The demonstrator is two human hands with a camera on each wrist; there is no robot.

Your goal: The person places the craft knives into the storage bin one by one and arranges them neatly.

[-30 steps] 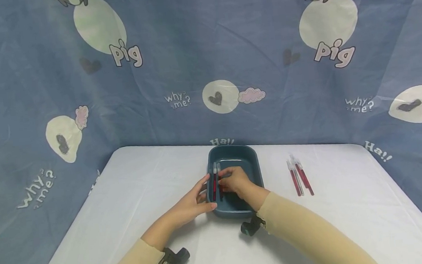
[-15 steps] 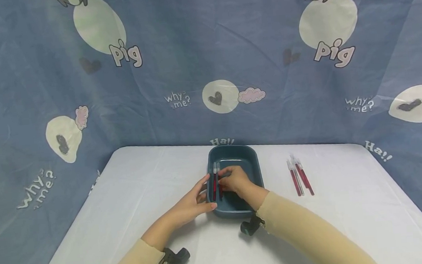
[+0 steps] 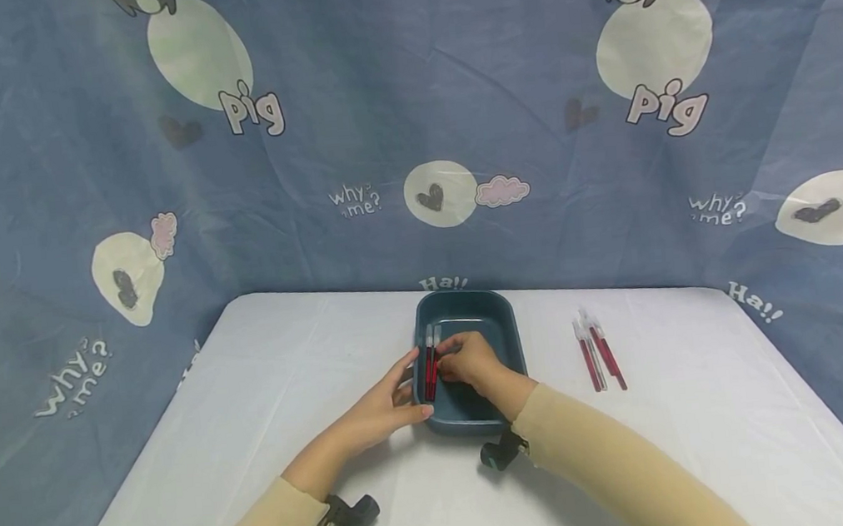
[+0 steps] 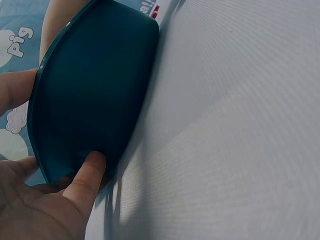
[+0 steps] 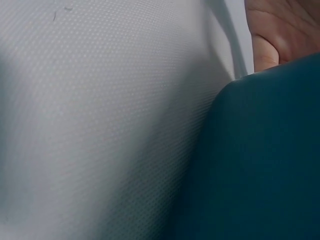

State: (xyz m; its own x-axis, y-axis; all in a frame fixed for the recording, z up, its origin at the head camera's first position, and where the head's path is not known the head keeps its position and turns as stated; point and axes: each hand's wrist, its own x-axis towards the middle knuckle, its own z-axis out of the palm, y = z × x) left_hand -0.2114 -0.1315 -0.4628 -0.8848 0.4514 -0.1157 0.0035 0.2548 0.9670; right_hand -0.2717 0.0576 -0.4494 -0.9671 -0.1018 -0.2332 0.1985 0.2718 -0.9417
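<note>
White counter point(image 3: 322, 330), blue drape point(image 3: 349, 127) beyond; right fingers point(image 3: 453, 342) pinch a clear-capped red pen point(image 3: 434, 373); left fingers point(image 3: 411, 415), spread, touch the tray point(image 3: 466, 427).

the tray point(image 4: 95, 90) looks smooth plastic (the tablecloth point(image 4: 225, 125), finely textured).

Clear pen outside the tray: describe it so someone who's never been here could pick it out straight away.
On the white table, find the blue-green tray, then look to its right for a small bunch of pens. The clear pen lies in that bunch; its barrel looks see-through, while its neighbours' barrels are red.
</note>
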